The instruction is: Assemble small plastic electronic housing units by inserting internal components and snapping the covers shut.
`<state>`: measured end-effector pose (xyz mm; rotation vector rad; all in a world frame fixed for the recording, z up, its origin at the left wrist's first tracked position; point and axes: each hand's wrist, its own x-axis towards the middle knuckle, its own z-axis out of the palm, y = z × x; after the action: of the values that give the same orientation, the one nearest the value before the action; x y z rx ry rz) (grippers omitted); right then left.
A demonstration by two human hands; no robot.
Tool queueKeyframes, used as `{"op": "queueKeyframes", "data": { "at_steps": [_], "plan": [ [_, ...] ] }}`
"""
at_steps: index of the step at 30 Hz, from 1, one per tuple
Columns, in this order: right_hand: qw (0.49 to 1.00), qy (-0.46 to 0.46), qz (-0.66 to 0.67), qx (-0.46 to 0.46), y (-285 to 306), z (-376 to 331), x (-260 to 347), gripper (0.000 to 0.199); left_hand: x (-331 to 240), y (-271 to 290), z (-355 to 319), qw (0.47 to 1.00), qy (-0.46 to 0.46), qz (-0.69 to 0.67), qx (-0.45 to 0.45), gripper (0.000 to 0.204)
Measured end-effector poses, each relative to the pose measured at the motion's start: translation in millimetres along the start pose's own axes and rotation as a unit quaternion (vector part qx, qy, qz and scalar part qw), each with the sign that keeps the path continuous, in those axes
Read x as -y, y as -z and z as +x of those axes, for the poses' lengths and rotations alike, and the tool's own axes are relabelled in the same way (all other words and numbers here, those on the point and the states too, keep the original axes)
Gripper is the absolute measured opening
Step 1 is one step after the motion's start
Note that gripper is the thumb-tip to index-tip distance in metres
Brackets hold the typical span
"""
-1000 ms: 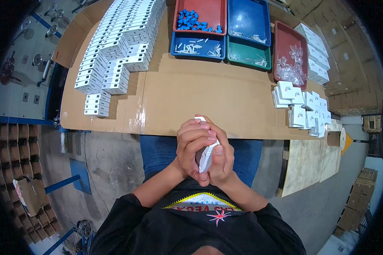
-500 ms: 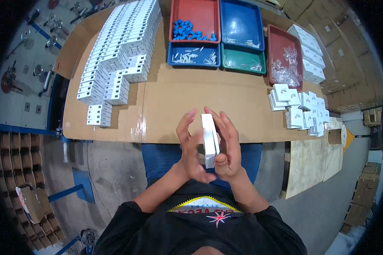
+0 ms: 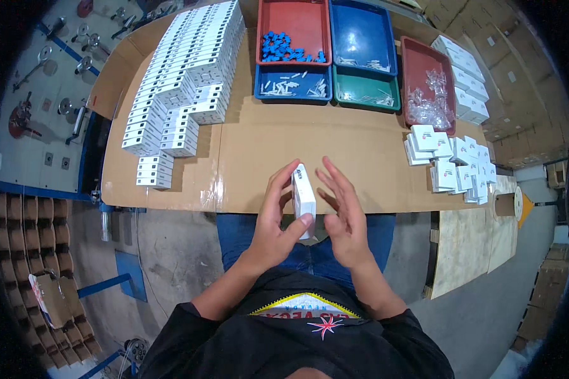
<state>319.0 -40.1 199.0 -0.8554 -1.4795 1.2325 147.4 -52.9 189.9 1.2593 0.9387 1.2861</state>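
A small white box [image 3: 304, 199] is upright above the near edge of the cardboard-covered table, in front of my body. My left hand [image 3: 277, 218] grips it, with the thumb on its near end and the fingers along its left side. Just to the right, my right hand [image 3: 345, 218] is apart from the box, its fingers spread and holding nothing. A narrow side of the box with a small dark mark faces up.
Tall rows of stacked white boxes [image 3: 183, 69] stand at the left. Trays at the back hold blue parts [image 3: 284, 47] and small white pieces [image 3: 290, 85]. A red tray [image 3: 428, 57] contains clear plastic pieces. Loose white boxes [image 3: 445, 174] are piled at the right.
The box has passed from my right hand's side into my left hand's grip. My right hand has opened and moved away from it. The view has shifted slightly.
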Motion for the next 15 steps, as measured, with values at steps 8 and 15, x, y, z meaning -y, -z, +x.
{"op": "queueKeyframes", "data": {
  "at_steps": [8,15],
  "plan": [
    [0.992,-0.096,0.08,-0.01,-17,0,11,0.069,14,-5,5,0.991,-0.114,0.073,-0.001,0.081],
    [0.995,-0.061,0.076,0.002,-21,1,4,0.066,8,-18,7,0.994,-0.099,0.003,-0.047,0.093]
  ]
}}
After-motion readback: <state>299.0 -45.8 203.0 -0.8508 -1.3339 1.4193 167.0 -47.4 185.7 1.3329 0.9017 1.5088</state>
